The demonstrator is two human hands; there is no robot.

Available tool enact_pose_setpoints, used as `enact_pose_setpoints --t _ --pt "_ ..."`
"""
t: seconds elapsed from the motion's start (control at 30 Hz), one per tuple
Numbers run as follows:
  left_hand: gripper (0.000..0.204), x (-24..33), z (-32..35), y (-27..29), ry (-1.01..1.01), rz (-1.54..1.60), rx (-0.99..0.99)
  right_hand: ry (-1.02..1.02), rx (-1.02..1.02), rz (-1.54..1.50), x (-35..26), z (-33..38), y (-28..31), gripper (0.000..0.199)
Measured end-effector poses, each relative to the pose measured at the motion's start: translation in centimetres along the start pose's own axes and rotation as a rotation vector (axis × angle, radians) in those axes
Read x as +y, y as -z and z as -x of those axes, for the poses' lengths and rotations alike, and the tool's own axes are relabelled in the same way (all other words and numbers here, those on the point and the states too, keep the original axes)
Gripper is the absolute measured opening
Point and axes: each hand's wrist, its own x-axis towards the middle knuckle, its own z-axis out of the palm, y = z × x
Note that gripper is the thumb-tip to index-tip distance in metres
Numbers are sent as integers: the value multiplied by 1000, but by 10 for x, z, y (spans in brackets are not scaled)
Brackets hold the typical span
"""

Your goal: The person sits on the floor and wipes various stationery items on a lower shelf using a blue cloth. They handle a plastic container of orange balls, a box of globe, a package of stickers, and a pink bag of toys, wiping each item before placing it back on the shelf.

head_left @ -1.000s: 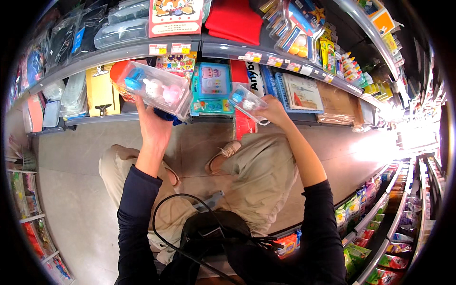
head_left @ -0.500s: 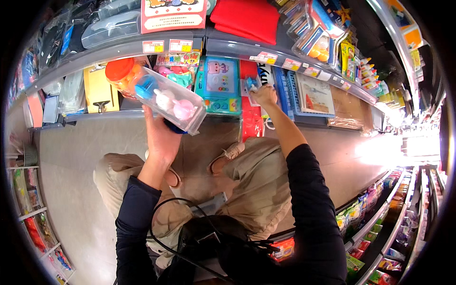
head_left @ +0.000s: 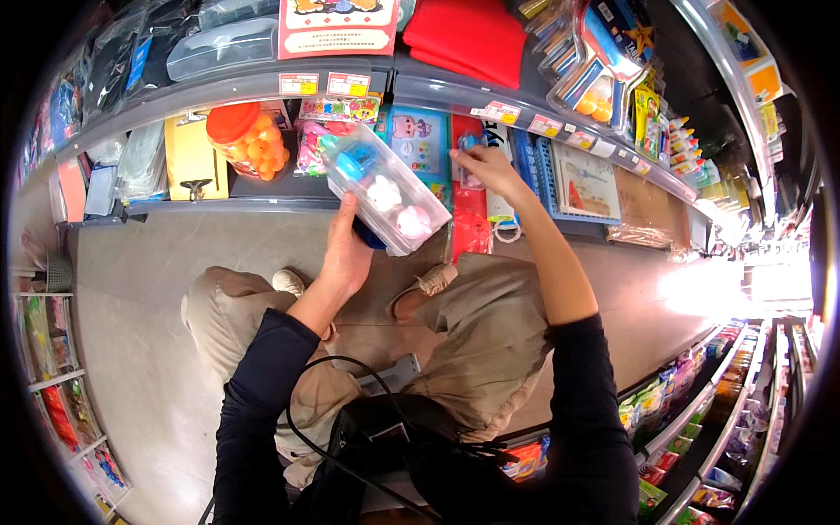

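**Restocking the lower shelf: one pack held, one being placed**

Your left hand (head_left: pixel 346 254) grips a clear toy pack (head_left: pixel 385 188) from below, its long axis slanting from upper left to lower right, before the shelf's front edge (head_left: pixel 262 203). Your right hand (head_left: pixel 486 166) pinches a small blue packet (head_left: pixel 470 150) at the shelf; seating it squarely looks like the next call.

Our left hand (head_left: pixel 346 254) grips a clear plastic box (head_left: pixel 385 190) of toys; our right hand (head_left: pixel 486 168) holds a small packet (head_left: pixel 470 144) at the shelf (head_left: pixel 262 87)
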Motion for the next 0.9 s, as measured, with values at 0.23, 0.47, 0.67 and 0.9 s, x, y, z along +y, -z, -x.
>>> enact_pose_setpoints --t 0.23,0.47,0.67,0.9 --pt "65 -25 0 10 8 -136 71 446 -115 -461 -79 134 -29 78" --pt "66 -31 9 12 88 -355 177 281 -20 -216 -71 158 -47 75" --pt "56 -23 16 9 133 -469 189 131 -169 -808 -30 145 -41 62" --pt "51 -25 12 -3 135 -514 105 -6 -200 -1108 -19 149 -46 54"
